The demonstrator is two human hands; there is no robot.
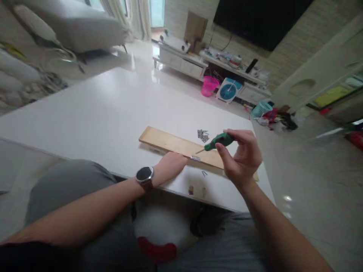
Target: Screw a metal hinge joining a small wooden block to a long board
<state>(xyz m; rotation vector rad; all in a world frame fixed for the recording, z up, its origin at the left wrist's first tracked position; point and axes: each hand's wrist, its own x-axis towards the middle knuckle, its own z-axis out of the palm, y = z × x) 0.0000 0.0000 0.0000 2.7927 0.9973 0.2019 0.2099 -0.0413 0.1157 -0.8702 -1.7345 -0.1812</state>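
A green-handled screwdriver (219,141) is gripped in my right hand (245,155), with thumb and fingers round its handle. Its thin shaft points left and down, the tip just above a small metal hinge (195,158) at the near edge of a long wooden board (170,141). My left hand (172,164), below a wristwatch, is closed at that same edge, just left of the hinge; its fingertips are partly hidden. Beyond the board lies a small pile of metal hinges and screws (203,135). A couple of screws (204,173) rest on the near side.
The white table (99,109) extends far to the left, and its near edge runs by my knees. Two small items (191,190) lie close to that edge. Across the floor stand a pink basket (210,86), a blue-and-white fan (228,90) and a low cabinet (181,64).
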